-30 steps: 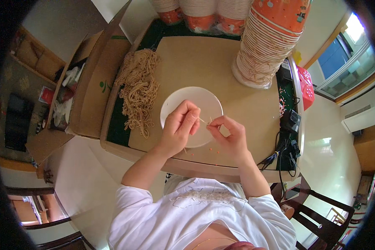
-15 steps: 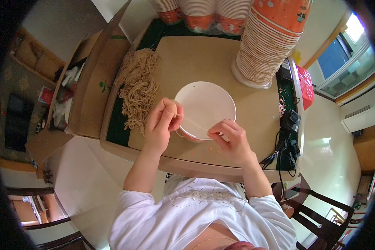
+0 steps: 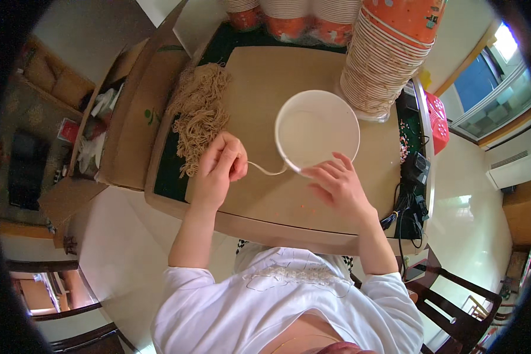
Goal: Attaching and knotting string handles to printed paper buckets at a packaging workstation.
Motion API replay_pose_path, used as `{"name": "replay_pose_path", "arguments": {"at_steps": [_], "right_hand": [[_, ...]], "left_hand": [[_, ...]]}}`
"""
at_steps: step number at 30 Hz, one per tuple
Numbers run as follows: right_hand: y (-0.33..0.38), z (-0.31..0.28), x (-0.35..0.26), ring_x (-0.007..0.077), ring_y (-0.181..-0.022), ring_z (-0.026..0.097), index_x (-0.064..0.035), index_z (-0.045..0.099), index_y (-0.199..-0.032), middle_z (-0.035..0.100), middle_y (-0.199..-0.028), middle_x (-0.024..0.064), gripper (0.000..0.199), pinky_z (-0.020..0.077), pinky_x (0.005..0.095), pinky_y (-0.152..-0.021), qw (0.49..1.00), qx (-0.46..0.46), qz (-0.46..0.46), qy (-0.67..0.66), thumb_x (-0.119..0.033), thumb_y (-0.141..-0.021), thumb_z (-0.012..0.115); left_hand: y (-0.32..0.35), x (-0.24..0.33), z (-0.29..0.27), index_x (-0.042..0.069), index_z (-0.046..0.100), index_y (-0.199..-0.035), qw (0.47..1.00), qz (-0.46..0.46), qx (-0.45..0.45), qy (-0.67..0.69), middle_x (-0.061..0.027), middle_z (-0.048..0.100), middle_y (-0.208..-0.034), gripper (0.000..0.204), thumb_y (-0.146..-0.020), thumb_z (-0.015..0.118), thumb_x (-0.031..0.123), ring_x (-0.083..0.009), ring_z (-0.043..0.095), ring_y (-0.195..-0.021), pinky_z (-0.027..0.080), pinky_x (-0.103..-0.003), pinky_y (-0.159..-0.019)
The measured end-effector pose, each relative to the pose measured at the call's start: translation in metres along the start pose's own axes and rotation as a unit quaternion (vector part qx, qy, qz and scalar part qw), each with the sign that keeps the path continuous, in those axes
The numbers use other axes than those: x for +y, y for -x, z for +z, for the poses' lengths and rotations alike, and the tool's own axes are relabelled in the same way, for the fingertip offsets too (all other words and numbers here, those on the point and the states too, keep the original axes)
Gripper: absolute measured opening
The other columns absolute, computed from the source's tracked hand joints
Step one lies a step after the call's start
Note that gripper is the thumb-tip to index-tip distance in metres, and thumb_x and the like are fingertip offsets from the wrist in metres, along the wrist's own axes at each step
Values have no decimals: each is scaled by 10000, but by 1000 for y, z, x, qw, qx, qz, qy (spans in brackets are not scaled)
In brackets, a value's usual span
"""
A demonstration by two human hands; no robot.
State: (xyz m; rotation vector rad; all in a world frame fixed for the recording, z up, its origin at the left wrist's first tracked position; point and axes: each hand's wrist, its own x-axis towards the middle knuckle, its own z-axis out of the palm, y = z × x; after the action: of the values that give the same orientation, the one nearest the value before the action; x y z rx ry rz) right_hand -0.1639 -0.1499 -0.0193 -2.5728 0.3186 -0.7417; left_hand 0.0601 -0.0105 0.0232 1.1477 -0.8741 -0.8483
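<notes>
A round paper tub [image 3: 280,131], white inside, stands on the brown board, tipped slightly so its mouth faces me. From its near rim a thin pale cord [image 3: 266,172] curves left to my left hand [image 3: 224,158], whose closed fingers grip the cord. Close by the tub's near right edge is my right hand [image 3: 334,179], fingers spread and holding nothing; whether a fingertip touches the rim I cannot tell. Left of the board lies a tangled heap of tan cords [image 3: 203,100].
A tall leaning stack of tubs hung with cords [image 3: 385,74] rises at the far right. More wrapped tubs [image 3: 286,26] line the back. A cardboard box [image 3: 138,124] stands left of the table. Black cables and adapters [image 3: 418,171] lie along the right edge.
The tub has shifted away from me and to the right. My right hand's pinch has opened. My left hand has moved slightly left, and the cord between it and the tub now hangs slack.
</notes>
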Motion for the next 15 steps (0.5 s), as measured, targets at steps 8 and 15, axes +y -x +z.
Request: {"name": "replay_pose_path", "arguments": {"at_steps": [8, 15], "right_hand": [[-1, -8, 6, 227, -877, 593, -112, 623, -983, 623, -884, 40, 190, 416, 412, -925, 998, 9, 11, 59, -92, -796, 646], [-10, 1, -5, 214, -795, 585, -119, 642, -990, 617, -813, 24, 188, 425, 370, -816, 997, 9, -16, 76, -83, -806, 652]], "left_hand": [[10, 1, -3, 73, 695, -926, 860, 14, -74, -505, -54, 494, -647, 136, -799, 719, 116, -122, 476, -548, 367, -281, -498], [23, 0, 29, 79, 690, -841, 874, -66, -130, -463, -95, 661, -815, 89, -836, 663, 164, -249, 646, -687, 498, -352, -610]]}}
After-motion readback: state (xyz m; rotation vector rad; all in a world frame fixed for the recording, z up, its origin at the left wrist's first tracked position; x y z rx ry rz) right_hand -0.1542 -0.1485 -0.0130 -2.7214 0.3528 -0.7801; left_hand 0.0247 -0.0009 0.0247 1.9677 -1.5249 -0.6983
